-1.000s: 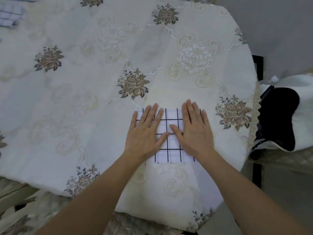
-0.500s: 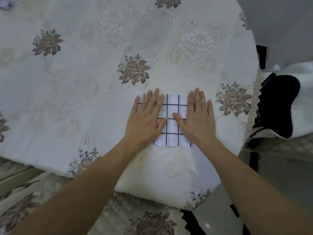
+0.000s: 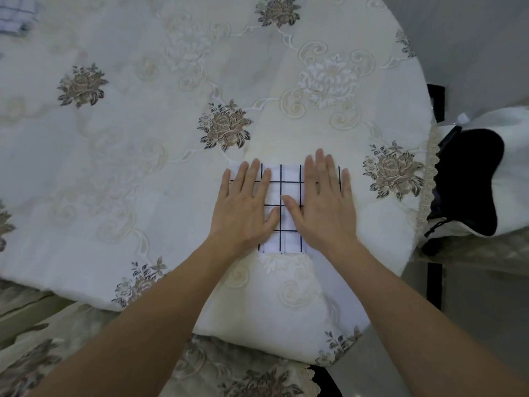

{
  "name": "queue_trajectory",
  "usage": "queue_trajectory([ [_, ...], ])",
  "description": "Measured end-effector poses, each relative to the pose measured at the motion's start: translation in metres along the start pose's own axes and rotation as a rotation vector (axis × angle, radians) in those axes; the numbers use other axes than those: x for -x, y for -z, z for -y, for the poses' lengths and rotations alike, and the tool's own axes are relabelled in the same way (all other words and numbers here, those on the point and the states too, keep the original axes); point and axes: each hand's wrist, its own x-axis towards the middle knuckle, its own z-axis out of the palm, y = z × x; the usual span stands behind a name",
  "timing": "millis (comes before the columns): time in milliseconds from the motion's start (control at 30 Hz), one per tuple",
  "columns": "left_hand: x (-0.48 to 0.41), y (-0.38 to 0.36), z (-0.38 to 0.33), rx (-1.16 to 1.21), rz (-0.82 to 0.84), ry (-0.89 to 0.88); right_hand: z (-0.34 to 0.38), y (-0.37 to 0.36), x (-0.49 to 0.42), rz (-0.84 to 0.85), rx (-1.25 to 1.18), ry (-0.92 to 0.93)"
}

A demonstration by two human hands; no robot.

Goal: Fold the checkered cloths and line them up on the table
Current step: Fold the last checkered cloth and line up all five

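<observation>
so both hands are flat, palms down with fingers spread, on a small white cloth with a thin dark grid pattern (image 3: 286,207), not gripping anything, just pressing. left hand (image 3: 243,207) covers its left side, right hand (image 3: 326,207) its right, thumbs nearly meeting in the middle. the cloth sits near the front edge of the round tabletop under a cream embroidered tablecloth with brownish rose motifs (image 3: 128,167). it looks already folded into a compact rectangle, so i'd guess this one is basically done and just getting smoothed. way off in the far left corner there's a blurry bit of another pale checkered cloth (image 3: 14,15), can't tell if it's folded. no lined-up row in view yet, so the lining up part seems mostly left to do.
</observation>
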Motion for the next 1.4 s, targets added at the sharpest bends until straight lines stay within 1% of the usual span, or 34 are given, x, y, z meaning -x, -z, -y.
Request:
queue_trajectory([
  [67, 0.000, -0.001, -0.003, 0.043, -0.015, -0.001, 0.011, -0.006, 0.001, 0.005, -0.029, 0.082],
  [133, 0.004, -0.006, -0.002, 0.082, -0.037, -0.013, 0.012, -0.012, 0.002, 0.033, -0.039, 0.095],
  [233, 0.007, -0.009, 0.007, 0.080, -0.061, 0.009, 0.001, -0.015, 0.002, 0.029, -0.019, 0.061],
  [433, 0.007, -0.010, 0.020, 0.064, -0.021, 0.092, -0.029, -0.009, 0.006, 0.045, 0.050, -0.065],
  [500, 0.009, -0.006, 0.019, 0.049, 0.002, 0.116, -0.030, -0.007, 0.007, 0.065, 0.066, -0.076],
  [567, 0.008, 0.002, 0.012, 0.051, -0.012, 0.152, -0.020, -0.002, 0.006, 0.073, 0.049, -0.118],
  [600, 0.007, 0.006, 0.004, 0.063, -0.042, 0.140, -0.012, 0.001, 0.007, 0.065, 0.024, -0.135],
  [667, 0.006, 0.006, -0.015, 0.103, -0.094, 0.042, 0.007, 0.002, 0.010, 0.030, -0.029, -0.104],
  [733, 0.005, 0.000, -0.029, 0.152, -0.083, -0.040, 0.018, -0.004, 0.014, 0.026, -0.064, -0.055],
  [800, 0.005, -0.005, -0.028, 0.145, -0.049, -0.068, 0.015, -0.010, 0.017, 0.043, -0.070, -0.028],
  [900, 0.007, -0.006, -0.009, 0.102, -0.028, -0.079, -0.010, -0.011, 0.021, 0.042, -0.020, 0.001],
  [1033, 0.013, -0.002, 0.022, 0.087, -0.023, 0.018, -0.042, 0.000, 0.031, 0.079, 0.036, -0.071],
  [1133, 0.013, 0.003, 0.035, 0.039, 0.016, 0.028, -0.045, 0.002, 0.032, 0.104, 0.040, -0.074],
  [1167, 0.013, 0.005, 0.035, 0.030, 0.010, 0.045, -0.042, 0.003, 0.032, 0.097, 0.036, -0.093],
  [1233, 0.008, 0.013, 0.026, 0.040, -0.053, 0.067, -0.033, 0.007, 0.028, 0.057, 0.007, -0.136],
  [1300, 0.001, 0.015, 0.012, 0.046, -0.094, -0.009, -0.019, 0.007, 0.020, 0.005, -0.021, -0.099],
  [1367, -0.004, 0.011, -0.003, 0.044, -0.070, -0.104, -0.005, 0.003, 0.010, -0.010, -0.044, -0.029],
  [1400, -0.007, 0.008, -0.007, 0.050, -0.053, -0.117, -0.001, 0.000, 0.005, 0.000, -0.053, -0.016],
])
